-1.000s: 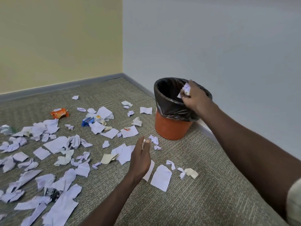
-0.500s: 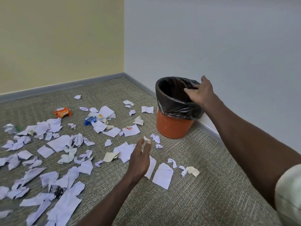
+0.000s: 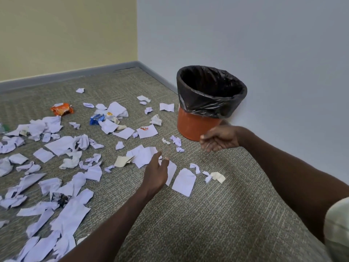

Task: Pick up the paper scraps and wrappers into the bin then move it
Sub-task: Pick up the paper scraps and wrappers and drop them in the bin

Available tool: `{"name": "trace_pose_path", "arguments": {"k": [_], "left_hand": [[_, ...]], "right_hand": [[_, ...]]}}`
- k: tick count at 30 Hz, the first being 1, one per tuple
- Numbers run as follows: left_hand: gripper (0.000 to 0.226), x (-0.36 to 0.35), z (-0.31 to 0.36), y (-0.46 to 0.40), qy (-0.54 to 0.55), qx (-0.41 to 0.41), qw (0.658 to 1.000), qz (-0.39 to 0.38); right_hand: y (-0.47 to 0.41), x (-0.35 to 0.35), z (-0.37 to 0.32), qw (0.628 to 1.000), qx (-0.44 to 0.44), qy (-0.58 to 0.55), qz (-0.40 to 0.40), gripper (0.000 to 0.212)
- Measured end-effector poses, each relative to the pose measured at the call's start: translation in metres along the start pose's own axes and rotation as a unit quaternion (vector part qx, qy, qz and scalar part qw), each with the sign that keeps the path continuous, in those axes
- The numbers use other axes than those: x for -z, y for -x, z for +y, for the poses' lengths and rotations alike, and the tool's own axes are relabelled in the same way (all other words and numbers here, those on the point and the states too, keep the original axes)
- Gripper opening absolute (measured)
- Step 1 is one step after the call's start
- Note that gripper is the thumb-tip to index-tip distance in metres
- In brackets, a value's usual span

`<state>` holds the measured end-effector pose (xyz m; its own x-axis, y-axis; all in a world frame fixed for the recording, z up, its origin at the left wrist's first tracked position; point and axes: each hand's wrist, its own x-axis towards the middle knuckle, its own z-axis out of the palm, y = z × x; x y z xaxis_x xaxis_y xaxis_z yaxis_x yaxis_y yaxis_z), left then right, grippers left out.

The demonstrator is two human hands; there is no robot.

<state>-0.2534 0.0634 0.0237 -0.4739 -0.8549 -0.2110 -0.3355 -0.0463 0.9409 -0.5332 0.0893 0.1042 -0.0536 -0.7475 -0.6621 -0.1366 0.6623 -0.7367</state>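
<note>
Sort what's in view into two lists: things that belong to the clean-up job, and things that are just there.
Job: paper scraps, orange wrapper, blue wrapper, black-lined orange bin, left hand, right hand.

Just there: carpet, yellow wall, white wall, grey skirting.

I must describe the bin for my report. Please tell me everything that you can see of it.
The bin is a round orange bucket, plastic by its look, wider at the top. A glossy black bag lines it and folds down over the rim, hiding the upper half. It stands upright on the carpet near the room corner, close to the grey wall. Its inside looks dark; no contents show. The right hand is in front of its base; contact cannot be told.
</note>
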Motion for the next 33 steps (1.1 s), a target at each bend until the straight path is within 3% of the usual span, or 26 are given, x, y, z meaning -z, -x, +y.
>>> {"name": "trace_pose_path", "arguments": {"k": [2, 5, 9, 12, 14, 17, 22, 26, 28, 30, 33], "left_hand": [[0.048, -0.001, -0.008, 0.0, -0.021, 0.001, 1.0, -0.006], [0.05, 0.002, -0.022, -0.002, -0.05, 0.006, 0.999, -0.018], [0.049, 0.006, -0.045, -0.004, -0.109, -0.001, 0.994, -0.027], [0.041, 0.006, -0.06, -0.007, -0.142, -0.001, 0.99, -0.021], [0.05, 0.003, -0.075, -0.017, -0.157, 0.001, 0.987, -0.023], [0.061, -0.006, -0.088, -0.03, -0.228, -0.001, 0.973, -0.02], [0.07, -0.02, -0.088, -0.039, -0.316, -0.088, 0.944, -0.023], [0.076, -0.024, -0.097, -0.056, -0.455, -0.182, 0.871, -0.031], [0.064, -0.022, -0.103, -0.059, -0.466, -0.194, 0.862, -0.055], [0.047, -0.019, -0.109, -0.059, -0.432, -0.198, 0.878, -0.058], [0.032, -0.015, -0.111, -0.058, -0.388, -0.244, 0.889, -0.027]], "right_hand": [[-0.013, -0.003, 0.023, 0.99, -0.043, 0.127, 0.039, 0.015], [-0.026, -0.005, 0.061, 0.934, -0.076, 0.337, 0.095, 0.02], [-0.036, -0.009, 0.102, 0.873, -0.194, 0.437, 0.094, 0.081], [-0.045, -0.016, 0.124, 0.874, -0.194, 0.437, 0.091, 0.097], [-0.054, -0.023, 0.138, 0.886, -0.182, 0.412, 0.112, 0.094], [-0.072, -0.031, 0.159, 0.864, -0.143, 0.461, 0.145, 0.091], [-0.082, -0.033, 0.163, 0.873, -0.086, 0.439, 0.192, 0.053], [-0.083, -0.021, 0.158, 0.867, -0.057, 0.43, 0.244, 0.034], [-0.084, -0.02, 0.149, 0.872, -0.036, 0.397, 0.282, 0.033], [-0.089, -0.025, 0.137, 0.872, 0.005, 0.387, 0.3, 0.032], [-0.102, -0.038, 0.127, 0.876, 0.045, 0.404, 0.26, 0.04]]}}
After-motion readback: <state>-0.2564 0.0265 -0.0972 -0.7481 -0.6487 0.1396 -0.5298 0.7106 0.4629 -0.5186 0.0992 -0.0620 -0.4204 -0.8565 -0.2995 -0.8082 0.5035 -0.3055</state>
